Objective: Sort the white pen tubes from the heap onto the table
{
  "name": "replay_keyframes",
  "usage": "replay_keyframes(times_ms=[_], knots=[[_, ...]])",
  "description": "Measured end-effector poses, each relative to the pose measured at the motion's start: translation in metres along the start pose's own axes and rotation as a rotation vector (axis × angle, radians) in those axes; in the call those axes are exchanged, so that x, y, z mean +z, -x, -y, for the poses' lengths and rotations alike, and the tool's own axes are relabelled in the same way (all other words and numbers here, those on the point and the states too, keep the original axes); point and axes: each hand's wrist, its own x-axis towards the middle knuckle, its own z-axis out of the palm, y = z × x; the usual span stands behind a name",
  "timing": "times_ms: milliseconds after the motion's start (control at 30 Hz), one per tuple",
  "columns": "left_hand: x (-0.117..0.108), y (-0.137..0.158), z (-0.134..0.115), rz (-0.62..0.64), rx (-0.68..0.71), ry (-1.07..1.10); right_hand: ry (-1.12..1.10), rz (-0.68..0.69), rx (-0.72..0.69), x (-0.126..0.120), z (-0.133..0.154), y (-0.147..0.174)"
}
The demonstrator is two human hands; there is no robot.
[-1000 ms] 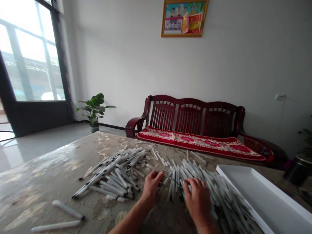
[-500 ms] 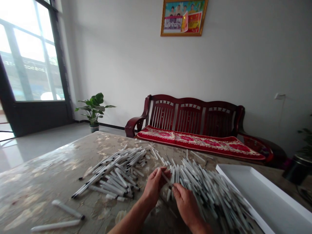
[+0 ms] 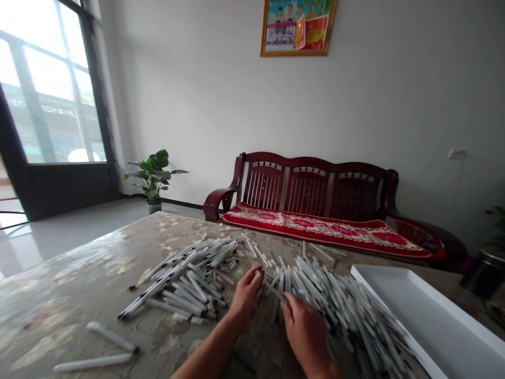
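My left hand (image 3: 245,296) is above the table, its fingers curled together near their tips. Something small and pale may be at the fingertips, but it is too small to name. A slim grey-white pen (image 3: 276,291) slants from near the left fingers to my right hand (image 3: 304,327), whose thumb and fingers pinch its lower end. Just beyond my right hand lies a big pile of white pens (image 3: 327,289). To the left of my left hand is another heap of white pens with black ends (image 3: 189,287).
An open white box tray (image 3: 430,316) stands at the right of the patterned table (image 3: 51,316). Two separate pens (image 3: 94,362) lie at the front left. Behind the table is a red wooden bench (image 3: 307,184), with a potted plant (image 3: 153,171) farther left.
My hands have moved apart: the left slightly left and up, the right slightly to the right. The pen, earlier between both hands, now stays with the right hand.
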Motion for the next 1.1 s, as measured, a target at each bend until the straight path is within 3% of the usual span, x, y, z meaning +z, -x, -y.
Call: replay_keyframes(times_ms=[133,333,400,500,633,733,867,1100], knots=[[0.002,0.000,0.003,0.005,0.133,-0.031,-0.113,-0.028,-0.049,-0.017,0.011,-0.003],[-0.006,-0.005,-0.014,-0.169,0.231,-0.043,-0.437,0.373,-0.387,-0.029,0.046,0.003],[-0.010,-0.006,-0.022,-0.220,0.275,-0.162,-0.448,0.498,-0.469,-0.025,0.053,0.006],[-0.015,-0.003,-0.039,-0.229,0.370,-0.478,-0.406,0.606,-0.442,-0.021,0.055,0.007],[-0.023,0.008,-0.062,-0.202,0.446,-1.194,-0.330,0.525,-0.338,-0.015,0.051,0.003],[-0.031,0.014,-0.069,-0.190,0.396,-1.611,-0.276,0.464,-0.286,-0.009,0.046,-0.001],[-0.041,0.015,-0.065,-0.141,0.304,-1.802,-0.217,0.428,-0.250,-0.004,0.037,-0.007],[-0.040,0.016,-0.065,-0.098,0.267,-1.862,-0.143,0.375,-0.242,0.005,0.017,-0.015]])
